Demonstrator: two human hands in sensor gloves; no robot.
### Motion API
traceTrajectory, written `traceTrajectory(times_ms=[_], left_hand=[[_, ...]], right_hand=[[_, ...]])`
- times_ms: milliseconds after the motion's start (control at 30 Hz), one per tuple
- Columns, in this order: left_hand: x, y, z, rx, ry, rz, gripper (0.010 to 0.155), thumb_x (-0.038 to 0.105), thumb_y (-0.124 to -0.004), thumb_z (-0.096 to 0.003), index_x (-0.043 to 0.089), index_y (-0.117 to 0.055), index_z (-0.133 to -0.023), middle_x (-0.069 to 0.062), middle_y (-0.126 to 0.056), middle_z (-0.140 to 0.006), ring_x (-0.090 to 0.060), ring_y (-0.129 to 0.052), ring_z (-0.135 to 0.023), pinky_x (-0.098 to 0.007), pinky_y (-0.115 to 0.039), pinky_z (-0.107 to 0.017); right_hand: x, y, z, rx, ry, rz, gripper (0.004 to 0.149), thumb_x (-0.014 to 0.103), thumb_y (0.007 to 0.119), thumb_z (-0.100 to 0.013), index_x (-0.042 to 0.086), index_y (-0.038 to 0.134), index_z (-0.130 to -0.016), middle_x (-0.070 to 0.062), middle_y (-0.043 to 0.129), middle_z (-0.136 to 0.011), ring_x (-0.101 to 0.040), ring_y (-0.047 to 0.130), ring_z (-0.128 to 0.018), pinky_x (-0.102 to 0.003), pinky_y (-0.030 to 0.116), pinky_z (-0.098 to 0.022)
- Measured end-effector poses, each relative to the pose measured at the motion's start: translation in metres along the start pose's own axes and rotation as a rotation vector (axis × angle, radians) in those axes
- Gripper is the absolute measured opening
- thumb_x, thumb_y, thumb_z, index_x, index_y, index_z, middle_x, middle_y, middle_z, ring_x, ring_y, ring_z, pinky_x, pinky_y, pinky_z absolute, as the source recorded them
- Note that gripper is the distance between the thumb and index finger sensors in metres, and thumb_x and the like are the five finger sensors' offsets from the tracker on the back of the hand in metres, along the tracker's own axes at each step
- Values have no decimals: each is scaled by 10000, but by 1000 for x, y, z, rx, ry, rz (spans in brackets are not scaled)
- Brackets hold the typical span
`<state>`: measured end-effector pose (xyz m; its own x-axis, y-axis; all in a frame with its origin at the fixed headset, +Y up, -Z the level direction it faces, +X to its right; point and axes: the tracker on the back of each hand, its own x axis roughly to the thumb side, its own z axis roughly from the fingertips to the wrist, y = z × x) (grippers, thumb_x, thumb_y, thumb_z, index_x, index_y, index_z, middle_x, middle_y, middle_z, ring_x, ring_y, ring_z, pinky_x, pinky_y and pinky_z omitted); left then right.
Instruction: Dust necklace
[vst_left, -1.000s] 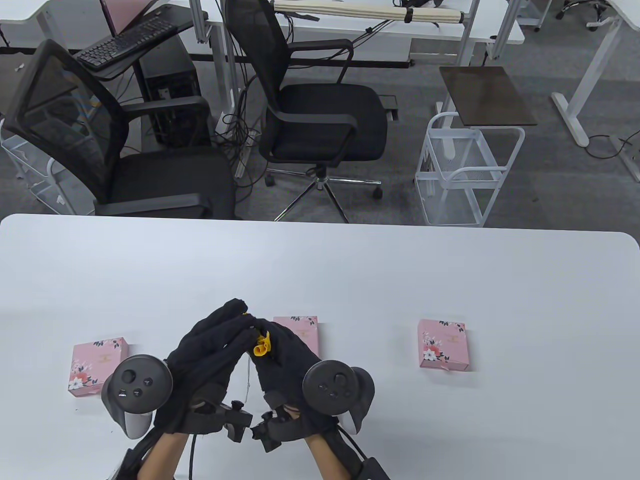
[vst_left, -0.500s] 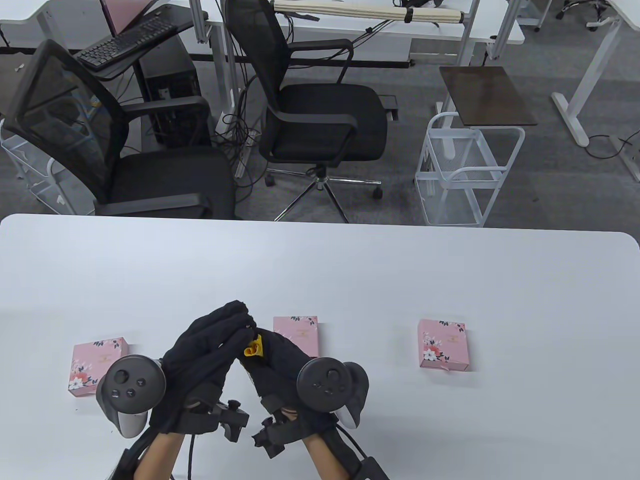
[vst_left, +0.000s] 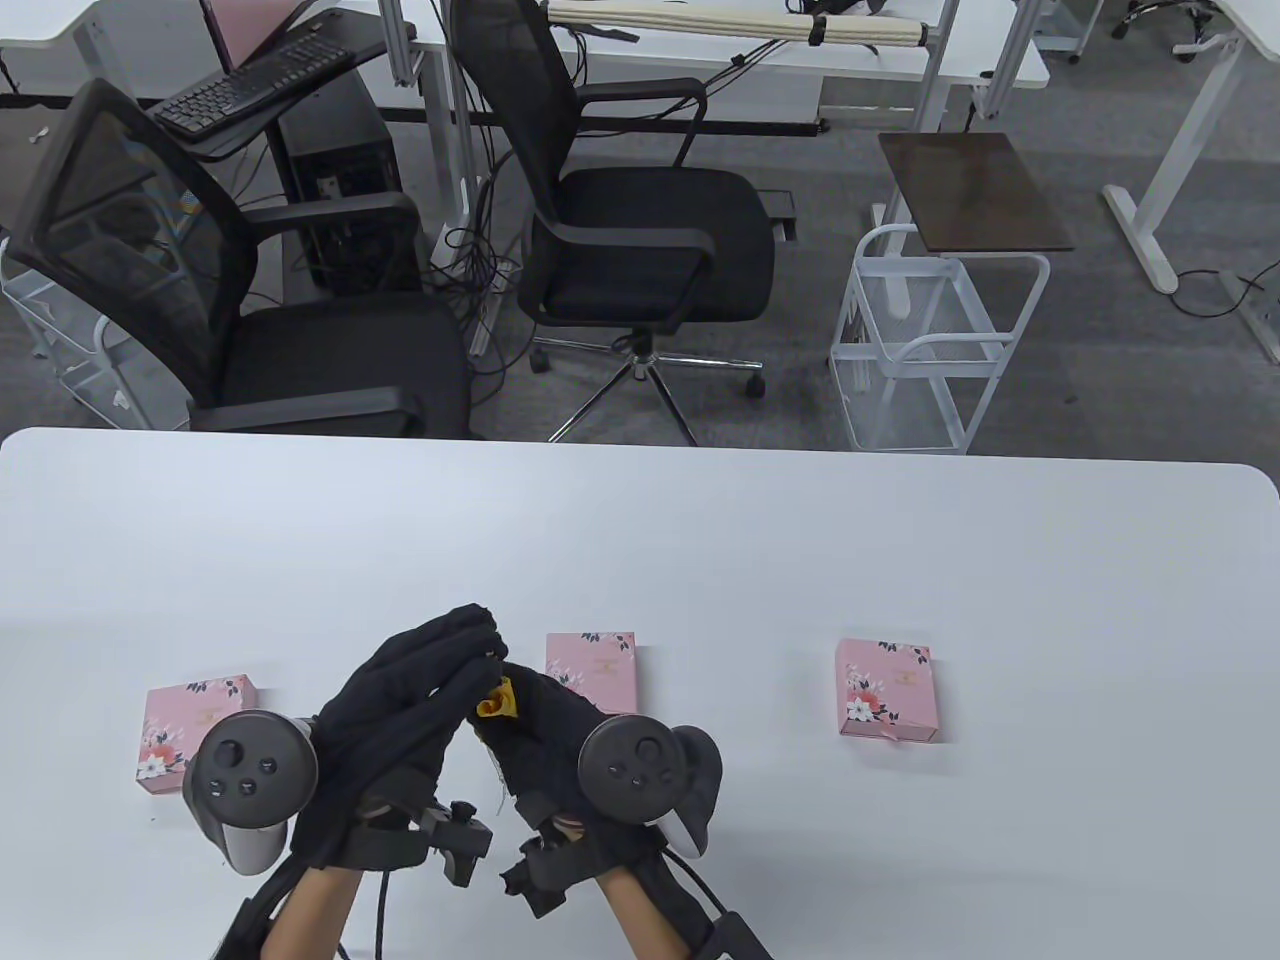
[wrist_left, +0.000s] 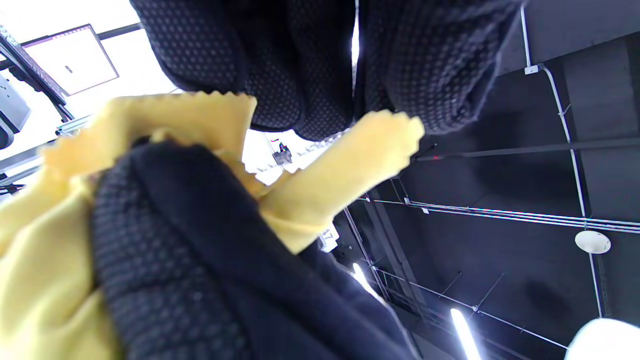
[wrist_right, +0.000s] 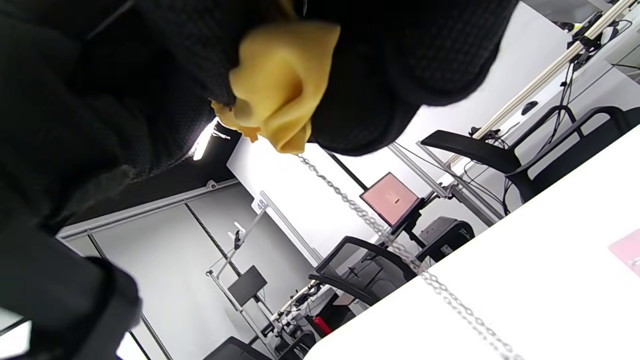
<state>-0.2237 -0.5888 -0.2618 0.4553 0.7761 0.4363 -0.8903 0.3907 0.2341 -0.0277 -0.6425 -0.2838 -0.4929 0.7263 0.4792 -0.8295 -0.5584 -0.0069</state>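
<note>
Left hand (vst_left: 400, 700) and right hand (vst_left: 545, 735) meet above white table (vst_left: 800, 560), fingertips together. Right hand pinches yellow cloth (vst_left: 496, 698) around silver necklace chain (wrist_right: 380, 230). Left fingers pinch chain's top end. 3 pink boxes (vst_left: 887, 689) on table.

Even bright overhead light; soft shadows; wrist views blurred, backlit.

Both the left hand (vst_left: 400, 700) and the right hand (vst_left: 545, 735) wore black knitted sensor gloves with a fine dotted weave. A dark grey round-faced tracker with small buttons and a paler grey handle was strapped to each. Black brackets and thin black cables sat at the wrists.
</note>
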Motion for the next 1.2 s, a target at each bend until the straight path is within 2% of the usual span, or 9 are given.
traceTrajectory(times_ms=[300,400,500,600,733,900,1067,1167,1200], left_hand=[[-1,4,-1,1,4,34,352,462,-905,-518,300,-951,-827,5,-948,-960,-261,-909,-850,-475,-799,-608],[-1,6,-1,6,6,37,352,461,-905,-518,300,-951,-828,8,-950,-959,-258,-911,-848,-473,-801,-607],[-2,7,-2,9,10,47,352,461,-905,-518,299,-952,-827,-19,-953,-956,-258,-912,-847,-472,-802,-606],[-3,8,-2,9,11,53,352,460,-906,-517,299,-952,-827,3,-952,-956,-256,-913,-846,-472,-803,-605],[-3,8,-2,11,14,50,353,459,-906,-518,295,-952,-827,-13,-954,-954,-257,-913,-845,-472,-802,-604],[-1,9,-2,12,7,59,351,458,-905,-520,297,-951,-828,-16,-953,-955,-256,-913,-845,-471,-803,-604],[-1,11,-2,15,2,58,352,459,-906,-518,298,-951,-828,5,-955,-953,-255,-916,-843,-470,-804,-604],[-1,11,-2,19,5,67,352,459,-906,-518,297,-952,-827,-17,-962,-945,-254,-921,-837,-470,-807,-600],[-1,11,-2,19,5,68,352,460,-904,-518,299,-951,-827,9,-967,-939,-249,-925,-834,-468,-810,-599]], right_hand=[[-3,3,1,-13,15,5,390,315,778,-629,101,769,-955,-212,922,-816,-351,986,-549,-440,844,-449],[-4,6,-1,51,11,-9,386,286,770,-627,117,751,-974,-218,892,-861,-377,964,-596,-462,824,-484],[-4,7,-1,38,5,27,384,293,771,-626,131,754,-974,-208,890,-867,-376,962,-608,-463,822,-489],[-7,9,0,45,33,-25,389,305,754,-641,94,754,-968,-214,902,-833,-370,964,-579,-464,821,-478],[-7,10,-1,65,10,27,376,291,764,-626,165,740,-980,-207,851,-908,-395,934,-658,-479,801,-517],[-11,12,0,59,52,-24,386,323,760,-641,112,757,-964,-207,907,-820,-365,961,-567,-465,818,-474],[-11,15,-2,109,28,72,380,298,766,-628,149,746,-976,-199,881,-869,-378,946,-614,-474,808,-498],[-14,18,0,84,57,11,382,317,752,-644,111,757,-966,-203,906,-820,-368,957,-571,-468,815,-475],[-15,19,-1,110,55,9,380,303,755,-640,122,753,-974,-208,895,-843,-380,951,-594,-476,809,-488]])
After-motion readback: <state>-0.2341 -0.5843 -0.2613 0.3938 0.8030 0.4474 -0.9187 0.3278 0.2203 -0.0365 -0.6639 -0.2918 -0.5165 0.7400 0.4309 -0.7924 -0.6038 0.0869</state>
